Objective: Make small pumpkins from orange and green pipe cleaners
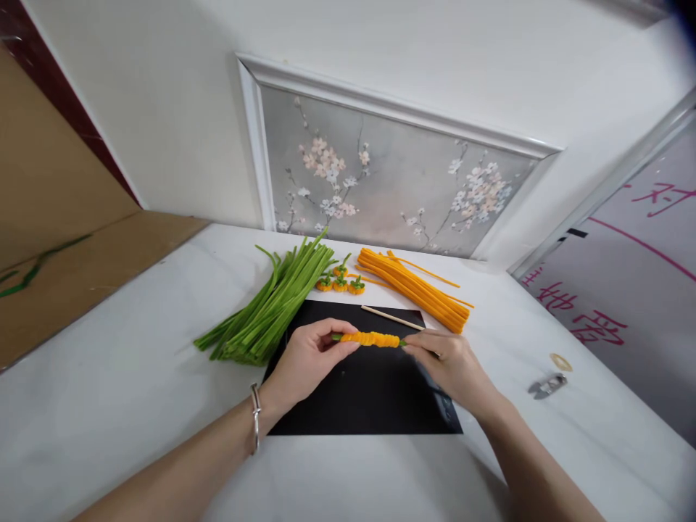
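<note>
Above a black mat (348, 399), an orange pipe cleaner coil (375, 339) runs level between my hands, with green pipe cleaner showing at both ends. My left hand (315, 355) pinches the coil's left end between thumb and fingers. At the other end, the fingers of my right hand (449, 362) close on the green tip. Just beyond my right hand, a thin wooden stick (391, 317) lies across the mat's far edge. Several small orange pieces with green tops (341, 284) sit together behind the mat.
A bundle of green pipe cleaners (277, 304) lies at the left, and an orange bundle (416, 290) at the back right. Small thread snips (548, 386) and a yellowish loop (560, 362) rest far right. Cardboard (98, 283) covers the left side; a framed floral panel (391, 167) stands behind.
</note>
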{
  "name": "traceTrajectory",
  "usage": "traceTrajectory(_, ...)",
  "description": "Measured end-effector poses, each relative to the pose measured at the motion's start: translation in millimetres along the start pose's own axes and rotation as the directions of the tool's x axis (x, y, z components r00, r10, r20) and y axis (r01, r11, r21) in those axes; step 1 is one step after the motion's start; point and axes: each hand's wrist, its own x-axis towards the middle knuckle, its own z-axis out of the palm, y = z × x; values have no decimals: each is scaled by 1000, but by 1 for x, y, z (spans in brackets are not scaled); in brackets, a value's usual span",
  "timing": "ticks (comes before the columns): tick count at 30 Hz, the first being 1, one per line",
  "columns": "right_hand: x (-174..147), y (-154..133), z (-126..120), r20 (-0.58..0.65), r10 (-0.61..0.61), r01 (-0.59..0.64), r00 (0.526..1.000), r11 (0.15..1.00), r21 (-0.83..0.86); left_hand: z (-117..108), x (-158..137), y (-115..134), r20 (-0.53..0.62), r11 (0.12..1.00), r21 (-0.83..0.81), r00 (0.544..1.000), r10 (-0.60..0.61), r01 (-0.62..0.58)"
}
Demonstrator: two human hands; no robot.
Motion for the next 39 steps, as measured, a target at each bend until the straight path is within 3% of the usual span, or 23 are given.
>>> traceTrajectory(23, -3, -5, 13, 4, -7, 7, 1000, 1000, -30, 4, -3, -5, 57, 996, 88, 998, 5, -10)
traceTrajectory(28, -3, -3, 10, -22, -15, 15, 1000, 999, -38, -3, 0, -3, 99, 984, 173, 995, 9, -27)
traceTrajectory(34, -2, -1, 10, 0, -67, 66, 998, 989, -133, -17, 1, 11, 241, 885, 431, 968, 75, -176)
traceTrajectory(39, -4, -8, 15, 40, -115, 121, 993, 970, -209, -11, -3, 14, 347, 832, 477, 931, 117, -283)
